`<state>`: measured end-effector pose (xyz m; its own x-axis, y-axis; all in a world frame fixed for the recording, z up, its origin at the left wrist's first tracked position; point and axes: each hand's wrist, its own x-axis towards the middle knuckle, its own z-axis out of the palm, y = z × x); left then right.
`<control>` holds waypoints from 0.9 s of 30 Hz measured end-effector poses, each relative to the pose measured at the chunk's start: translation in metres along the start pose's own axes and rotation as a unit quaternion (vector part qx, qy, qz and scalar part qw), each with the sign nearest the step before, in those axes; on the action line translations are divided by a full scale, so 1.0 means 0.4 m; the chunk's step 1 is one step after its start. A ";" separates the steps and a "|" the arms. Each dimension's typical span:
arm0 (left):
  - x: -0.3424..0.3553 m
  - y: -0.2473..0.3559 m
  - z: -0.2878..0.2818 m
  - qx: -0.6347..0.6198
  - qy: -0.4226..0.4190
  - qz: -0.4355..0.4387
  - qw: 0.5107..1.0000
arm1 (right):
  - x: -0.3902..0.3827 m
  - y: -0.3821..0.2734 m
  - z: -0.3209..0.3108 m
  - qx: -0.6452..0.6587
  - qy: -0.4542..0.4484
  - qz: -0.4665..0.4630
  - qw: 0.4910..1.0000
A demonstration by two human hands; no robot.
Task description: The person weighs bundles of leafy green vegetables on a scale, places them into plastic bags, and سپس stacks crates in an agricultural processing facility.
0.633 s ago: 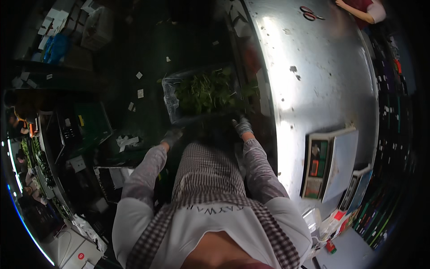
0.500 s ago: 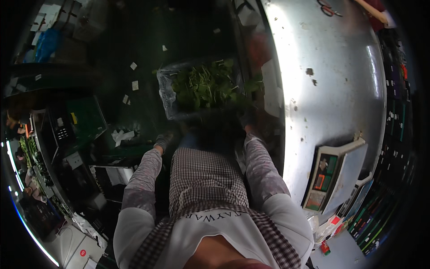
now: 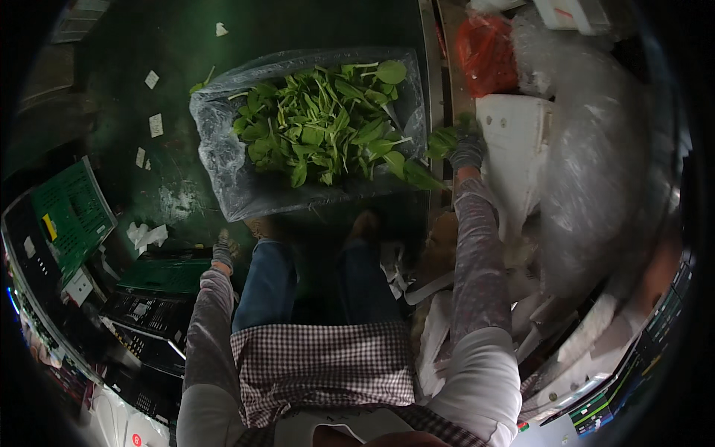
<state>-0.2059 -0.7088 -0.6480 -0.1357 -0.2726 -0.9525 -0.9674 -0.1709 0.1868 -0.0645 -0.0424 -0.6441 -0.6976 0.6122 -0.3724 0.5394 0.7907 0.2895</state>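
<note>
A crate lined with clear plastic film (image 3: 223,160) sits on the floor in front of my feet, heaped with loose leafy greens (image 3: 313,130). To its right, my right hand (image 3: 467,153), in a grey glove, is closed around some green leaves (image 3: 442,142) that stick out past its fingers. My left hand (image 3: 223,250), also gloved, hangs low by my left leg, loosely open with nothing visible in it. A few leaves droop over the crate's right edge toward my right hand.
White foam boxes (image 3: 514,134), a red plastic bag (image 3: 485,54) and a large clear plastic bag (image 3: 596,171) crowd the right side. Green crates (image 3: 78,212) and black crates (image 3: 145,316) stand at left. Paper scraps (image 3: 156,125) dot the green floor.
My view has tilted down and turned right, so the metal table and scale have left it. Leaves now show at my right hand, which has reached out to the crate's right.
</note>
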 end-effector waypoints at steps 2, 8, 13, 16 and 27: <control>0.046 0.023 0.034 -0.033 0.012 -0.005 0.999 | 0.021 0.026 0.076 0.029 0.028 0.002 0.999; 0.100 0.095 0.137 -0.109 0.060 -0.079 0.989 | -0.077 -0.072 0.109 0.584 -0.063 -0.016 0.809; 0.191 0.106 0.142 -0.093 -0.060 -0.054 0.992 | -0.205 -0.131 -0.001 0.276 -0.036 -0.083 0.957; 0.326 0.094 0.053 0.007 -0.207 -0.039 0.978 | -0.204 -0.110 0.155 0.401 -0.150 0.078 0.901; 0.344 0.116 0.050 0.042 -0.099 -0.006 0.994 | -0.096 -0.227 0.057 0.168 -0.021 0.092 0.981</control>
<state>-0.2738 -0.7352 -0.7751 -0.1557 -0.0780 -0.9847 -0.9824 -0.0916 0.1626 -0.0759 -0.1378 -0.6760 -0.5575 0.7381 -0.3801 0.7841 0.6185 0.0510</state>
